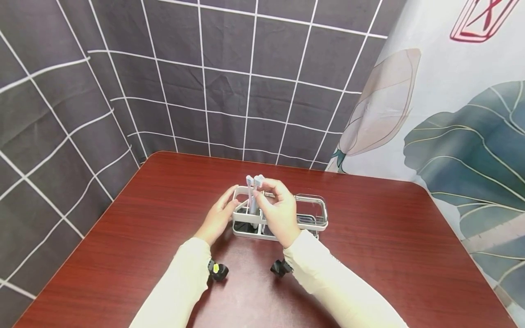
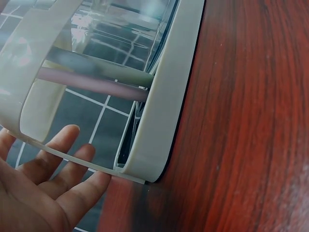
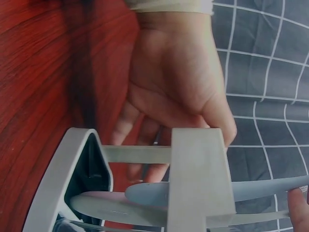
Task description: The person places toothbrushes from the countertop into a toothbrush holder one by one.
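Note:
A white toothbrush holder (image 1: 248,218) with an upper band, a lower base and clear compartments stands on the table. My left hand (image 1: 216,219) grips its left end, fingers behind the frame in the left wrist view. Inside the left compartment, a pink toothbrush (image 2: 91,85) and a pale green toothbrush (image 2: 113,71) stand upright. My right hand (image 1: 280,212) pinches a blue toothbrush (image 3: 260,187) near its head, above that same compartment. In the right wrist view the blue handle's rounded end hangs inside the frame, above the base. Only fingertips (image 3: 298,208) of the right hand show there.
The holder's right part (image 1: 311,209) has a clear cup-like section. Red-brown wood-grain table (image 1: 369,255) surrounds it. A dark grid-pattern cloth (image 1: 225,86) hangs behind and at the left, a leaf-print curtain (image 1: 463,136) at the right. Black wrist cameras (image 1: 218,271) sit below both hands.

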Demonstrator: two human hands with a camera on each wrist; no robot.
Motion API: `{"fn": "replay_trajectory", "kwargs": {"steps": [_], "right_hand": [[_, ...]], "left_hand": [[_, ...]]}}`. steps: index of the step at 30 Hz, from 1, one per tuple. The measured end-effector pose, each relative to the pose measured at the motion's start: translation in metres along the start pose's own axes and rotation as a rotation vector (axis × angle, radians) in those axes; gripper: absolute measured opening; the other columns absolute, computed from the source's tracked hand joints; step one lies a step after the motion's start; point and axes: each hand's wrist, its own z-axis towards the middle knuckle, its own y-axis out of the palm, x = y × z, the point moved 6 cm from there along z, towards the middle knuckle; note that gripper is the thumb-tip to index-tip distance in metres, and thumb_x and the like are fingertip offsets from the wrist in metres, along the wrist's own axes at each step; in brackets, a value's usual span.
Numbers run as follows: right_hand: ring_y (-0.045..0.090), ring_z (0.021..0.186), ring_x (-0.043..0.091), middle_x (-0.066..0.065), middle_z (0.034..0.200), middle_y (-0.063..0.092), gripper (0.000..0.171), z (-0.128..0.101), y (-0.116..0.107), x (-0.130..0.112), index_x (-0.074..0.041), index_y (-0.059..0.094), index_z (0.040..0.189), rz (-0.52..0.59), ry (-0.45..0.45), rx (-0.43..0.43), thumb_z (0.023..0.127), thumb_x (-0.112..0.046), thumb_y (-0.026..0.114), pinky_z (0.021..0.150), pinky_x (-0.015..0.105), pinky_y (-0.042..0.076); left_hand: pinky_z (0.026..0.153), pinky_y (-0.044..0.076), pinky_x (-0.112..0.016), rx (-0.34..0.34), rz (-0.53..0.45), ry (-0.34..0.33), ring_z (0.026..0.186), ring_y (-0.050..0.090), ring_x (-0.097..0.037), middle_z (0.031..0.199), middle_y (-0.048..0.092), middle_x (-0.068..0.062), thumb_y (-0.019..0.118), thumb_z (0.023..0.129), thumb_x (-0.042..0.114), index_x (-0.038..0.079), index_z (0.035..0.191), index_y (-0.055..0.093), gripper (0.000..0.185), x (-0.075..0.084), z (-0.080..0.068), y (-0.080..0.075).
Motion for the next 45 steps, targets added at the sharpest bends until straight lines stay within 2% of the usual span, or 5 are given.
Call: {"fn": "replay_trajectory", "kwargs": {"steps": [6,17,24,29,45], "right_hand": [[0.067,0.079,0.033,0.023,0.100,0.066,0.019,-0.002,0.005,0.007,0.007,0.063,0.103,-0.057,0.021,-0.043,0.084,0.007,0.066,0.066,0.019,0.055],[0.062,0.080,0.014,0.018,0.097,0.067,0.019,-0.006,0.007,0.013,0.003,0.066,0.102,-0.180,0.018,-0.079,0.083,0.006,0.067,0.067,0.015,0.051],[0.066,0.088,0.023,0.015,0.102,0.068,0.021,-0.010,0.011,0.020,0.001,0.067,0.106,-0.213,0.025,-0.129,0.085,0.003,0.067,0.071,0.018,0.054],[0.065,0.090,0.024,0.014,0.104,0.068,0.022,-0.011,0.013,0.022,0.001,0.067,0.107,-0.216,0.001,-0.152,0.085,0.004,0.067,0.072,0.019,0.055],[0.066,0.089,0.026,0.014,0.104,0.068,0.022,-0.012,0.008,0.015,0.001,0.067,0.106,-0.294,-0.104,-0.158,0.084,0.005,0.069,0.072,0.024,0.057]], "left_hand": [[0.096,0.049,-0.045,0.001,-0.011,-0.001,0.116,0.059,-0.030,0.135,0.055,-0.019,0.046,0.101,0.023,0.021,0.151,0.034,0.052,0.000,-0.001,-0.001],[0.098,0.048,-0.046,-0.006,-0.020,-0.004,0.120,0.057,-0.030,0.143,0.048,-0.015,0.046,0.101,0.023,0.022,0.151,0.034,0.051,-0.001,-0.001,-0.002],[0.095,0.049,-0.046,0.014,0.006,0.001,0.112,0.060,-0.028,0.124,0.061,-0.017,0.048,0.101,0.025,0.024,0.150,0.037,0.050,-0.001,-0.002,-0.002],[0.091,0.050,-0.043,0.022,0.044,0.013,0.110,0.060,-0.026,0.123,0.063,-0.015,0.048,0.101,0.024,0.023,0.149,0.037,0.049,0.001,-0.002,-0.002],[0.097,0.048,-0.047,-0.029,0.011,0.019,0.121,0.055,-0.028,0.147,0.045,-0.011,0.047,0.100,0.023,0.022,0.150,0.037,0.050,0.004,0.002,0.007]]}}
